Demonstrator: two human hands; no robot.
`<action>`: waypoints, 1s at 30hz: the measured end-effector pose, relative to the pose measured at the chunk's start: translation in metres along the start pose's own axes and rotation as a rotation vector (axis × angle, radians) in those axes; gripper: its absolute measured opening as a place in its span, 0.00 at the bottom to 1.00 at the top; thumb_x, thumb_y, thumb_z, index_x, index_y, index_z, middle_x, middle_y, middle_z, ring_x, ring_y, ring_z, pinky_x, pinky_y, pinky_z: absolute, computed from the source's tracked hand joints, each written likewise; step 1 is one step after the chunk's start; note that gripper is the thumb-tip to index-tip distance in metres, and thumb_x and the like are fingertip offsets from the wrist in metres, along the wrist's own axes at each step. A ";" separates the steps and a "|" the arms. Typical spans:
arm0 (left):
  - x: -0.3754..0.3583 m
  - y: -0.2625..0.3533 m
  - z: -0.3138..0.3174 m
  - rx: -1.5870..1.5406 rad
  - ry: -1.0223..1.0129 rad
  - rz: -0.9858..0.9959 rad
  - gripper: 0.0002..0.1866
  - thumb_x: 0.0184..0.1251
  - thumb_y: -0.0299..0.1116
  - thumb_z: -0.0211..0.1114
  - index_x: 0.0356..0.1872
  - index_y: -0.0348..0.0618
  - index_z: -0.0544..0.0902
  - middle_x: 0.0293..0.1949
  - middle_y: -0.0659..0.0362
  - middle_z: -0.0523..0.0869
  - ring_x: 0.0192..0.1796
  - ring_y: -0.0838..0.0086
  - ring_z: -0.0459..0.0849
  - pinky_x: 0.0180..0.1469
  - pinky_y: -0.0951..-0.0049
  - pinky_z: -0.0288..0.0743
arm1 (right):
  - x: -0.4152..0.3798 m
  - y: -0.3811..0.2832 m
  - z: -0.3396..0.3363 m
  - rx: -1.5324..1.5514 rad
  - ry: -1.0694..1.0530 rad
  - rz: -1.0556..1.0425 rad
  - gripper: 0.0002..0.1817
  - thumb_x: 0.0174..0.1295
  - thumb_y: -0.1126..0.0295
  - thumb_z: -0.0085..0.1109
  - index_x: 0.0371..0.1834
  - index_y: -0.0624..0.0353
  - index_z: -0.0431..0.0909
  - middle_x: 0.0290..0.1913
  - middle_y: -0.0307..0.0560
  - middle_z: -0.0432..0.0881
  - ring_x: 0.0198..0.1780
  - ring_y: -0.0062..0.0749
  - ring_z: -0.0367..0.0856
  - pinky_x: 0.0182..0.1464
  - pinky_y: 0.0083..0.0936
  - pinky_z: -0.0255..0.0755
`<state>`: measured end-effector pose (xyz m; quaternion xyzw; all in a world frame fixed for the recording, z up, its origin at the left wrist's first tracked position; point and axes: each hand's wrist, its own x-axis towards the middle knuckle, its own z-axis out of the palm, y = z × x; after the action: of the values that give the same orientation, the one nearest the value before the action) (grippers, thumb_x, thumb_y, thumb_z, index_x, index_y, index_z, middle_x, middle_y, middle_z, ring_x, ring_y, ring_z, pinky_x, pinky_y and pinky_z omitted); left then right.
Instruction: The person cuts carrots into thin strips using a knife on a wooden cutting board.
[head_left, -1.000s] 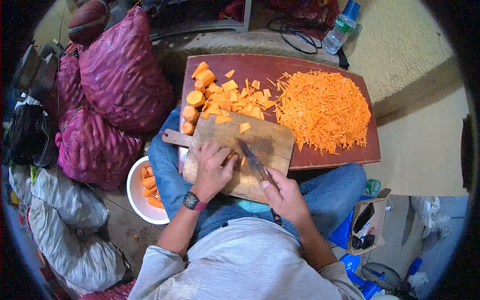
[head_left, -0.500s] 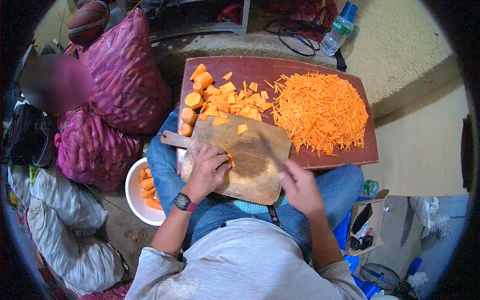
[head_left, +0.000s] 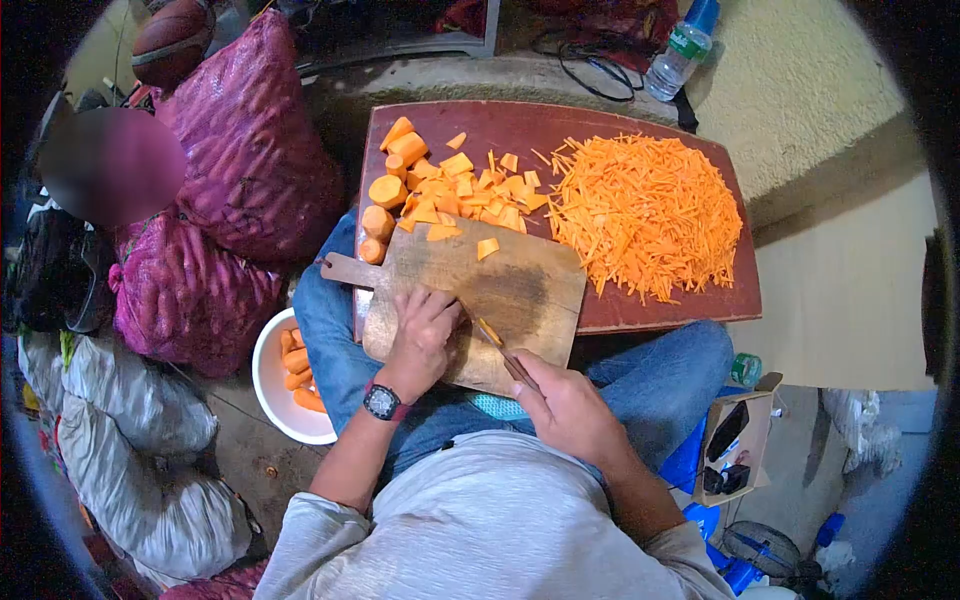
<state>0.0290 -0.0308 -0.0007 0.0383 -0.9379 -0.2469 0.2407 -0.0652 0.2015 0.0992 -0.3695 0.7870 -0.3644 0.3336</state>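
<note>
A wooden cutting board (head_left: 420, 262) with a handle lies tilted over my lap and the edge of the red table. My left hand (head_left: 424, 328) presses down on its left part, fingers curled together over a carrot piece that they mostly hide. My right hand (head_left: 575, 408) grips the handle of a knife (head_left: 487, 334), whose blade runs up to the left fingertips with orange bits on it. One carrot slice (head_left: 487, 248) rests near the board's top edge. Beyond it are cut carrot slices (head_left: 465, 187), thick carrot chunks (head_left: 387, 190) and a heap of carrot strips (head_left: 650, 220).
The red table (head_left: 500, 122) stands ahead. At my left are a white basin (head_left: 268, 385) of carrots (head_left: 296, 362) and pink mesh sacks (head_left: 250, 150). A water bottle (head_left: 678, 62) stands at the back; a cardboard box (head_left: 762, 440) is at my right.
My right hand has brought the knife down and left, from above the board's right side to the left fingertips. My left hand stays at nearly the same spot.
</note>
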 end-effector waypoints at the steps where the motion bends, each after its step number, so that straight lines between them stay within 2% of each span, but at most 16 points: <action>1: -0.002 -0.001 0.001 0.013 -0.014 0.000 0.17 0.55 0.25 0.76 0.48 0.38 0.90 0.49 0.54 0.86 0.56 0.54 0.80 0.61 0.53 0.69 | -0.001 -0.003 0.000 -0.023 -0.003 0.012 0.17 0.80 0.70 0.59 0.66 0.66 0.77 0.45 0.72 0.86 0.49 0.71 0.88 0.48 0.49 0.81; 3: -0.002 -0.002 0.003 0.019 -0.006 0.000 0.17 0.54 0.25 0.76 0.48 0.38 0.90 0.48 0.53 0.85 0.55 0.54 0.80 0.61 0.53 0.70 | 0.005 0.000 0.004 -0.046 -0.003 0.023 0.17 0.80 0.69 0.59 0.66 0.65 0.77 0.45 0.72 0.86 0.49 0.71 0.88 0.47 0.51 0.81; 5: -0.002 -0.002 0.006 0.022 -0.002 0.005 0.18 0.53 0.25 0.75 0.48 0.38 0.90 0.47 0.53 0.85 0.54 0.54 0.81 0.61 0.53 0.70 | 0.021 0.013 0.015 -0.026 0.072 -0.105 0.17 0.80 0.69 0.59 0.67 0.65 0.76 0.45 0.73 0.86 0.48 0.72 0.88 0.46 0.51 0.81; 6: -0.001 -0.002 0.006 0.008 0.019 0.006 0.18 0.52 0.24 0.75 0.48 0.38 0.90 0.46 0.53 0.85 0.53 0.54 0.81 0.60 0.53 0.71 | 0.026 0.010 0.010 -0.025 0.074 -0.103 0.17 0.80 0.69 0.59 0.67 0.65 0.76 0.45 0.73 0.86 0.48 0.72 0.88 0.46 0.51 0.81; 8: -0.001 -0.002 0.006 -0.004 0.036 0.013 0.19 0.52 0.24 0.75 0.48 0.38 0.90 0.45 0.53 0.84 0.52 0.54 0.81 0.60 0.52 0.71 | 0.037 0.004 0.001 0.011 -0.052 0.008 0.18 0.81 0.69 0.58 0.67 0.65 0.76 0.45 0.73 0.87 0.48 0.70 0.89 0.47 0.50 0.81; 14: -0.002 0.001 0.006 -0.003 0.043 -0.030 0.17 0.51 0.23 0.77 0.45 0.39 0.89 0.43 0.53 0.84 0.52 0.54 0.82 0.60 0.52 0.73 | 0.022 0.020 0.014 0.026 0.065 -0.064 0.19 0.81 0.70 0.58 0.71 0.65 0.76 0.40 0.69 0.86 0.42 0.66 0.89 0.45 0.47 0.80; 18: -0.004 -0.005 0.012 -0.023 0.084 -0.024 0.18 0.50 0.22 0.77 0.45 0.39 0.89 0.45 0.52 0.86 0.52 0.53 0.82 0.60 0.51 0.73 | 0.040 0.001 0.002 0.042 -0.025 0.016 0.19 0.81 0.71 0.59 0.70 0.65 0.77 0.37 0.68 0.85 0.40 0.65 0.88 0.43 0.47 0.79; 20: -0.004 -0.004 0.011 -0.017 0.108 -0.018 0.18 0.50 0.22 0.77 0.45 0.39 0.89 0.45 0.52 0.86 0.52 0.52 0.82 0.61 0.51 0.73 | 0.031 0.003 0.001 0.022 0.009 -0.042 0.18 0.81 0.66 0.57 0.68 0.62 0.76 0.45 0.76 0.87 0.49 0.78 0.87 0.51 0.64 0.79; 21: -0.002 -0.002 0.009 -0.016 0.096 -0.034 0.18 0.50 0.22 0.77 0.45 0.39 0.89 0.45 0.52 0.86 0.52 0.53 0.83 0.60 0.52 0.73 | 0.034 0.006 0.004 0.018 -0.002 -0.041 0.18 0.81 0.66 0.57 0.68 0.62 0.76 0.45 0.76 0.87 0.49 0.78 0.87 0.51 0.64 0.79; 23: -0.003 -0.001 0.008 -0.022 0.079 -0.051 0.18 0.50 0.22 0.77 0.45 0.39 0.89 0.45 0.52 0.86 0.52 0.53 0.83 0.60 0.52 0.73 | 0.038 0.012 0.013 0.035 0.039 -0.090 0.17 0.81 0.71 0.58 0.68 0.64 0.78 0.35 0.68 0.83 0.37 0.63 0.87 0.41 0.48 0.78; 27: -0.003 -0.002 0.005 -0.035 0.067 -0.041 0.18 0.50 0.23 0.78 0.46 0.39 0.89 0.45 0.52 0.86 0.53 0.53 0.83 0.60 0.52 0.73 | 0.049 -0.002 0.004 0.011 0.016 -0.058 0.17 0.81 0.71 0.57 0.68 0.64 0.78 0.35 0.67 0.83 0.36 0.61 0.87 0.41 0.47 0.78; 29: -0.003 -0.003 0.006 -0.045 0.073 -0.058 0.19 0.50 0.22 0.78 0.47 0.39 0.89 0.46 0.52 0.86 0.53 0.53 0.83 0.60 0.52 0.73 | 0.037 -0.009 -0.005 0.087 -0.064 0.028 0.18 0.80 0.66 0.58 0.66 0.63 0.76 0.46 0.77 0.87 0.51 0.78 0.86 0.51 0.63 0.80; 30: -0.003 -0.003 0.008 -0.044 0.081 -0.065 0.19 0.50 0.22 0.77 0.47 0.38 0.90 0.46 0.51 0.86 0.53 0.52 0.83 0.60 0.52 0.73 | 0.040 -0.005 -0.002 0.082 -0.075 0.026 0.18 0.80 0.66 0.58 0.66 0.63 0.76 0.46 0.77 0.87 0.51 0.78 0.86 0.51 0.63 0.80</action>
<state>0.0278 -0.0295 -0.0091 0.0737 -0.9199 -0.2734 0.2712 -0.0850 0.1670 0.0945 -0.3588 0.7632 -0.3776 0.3824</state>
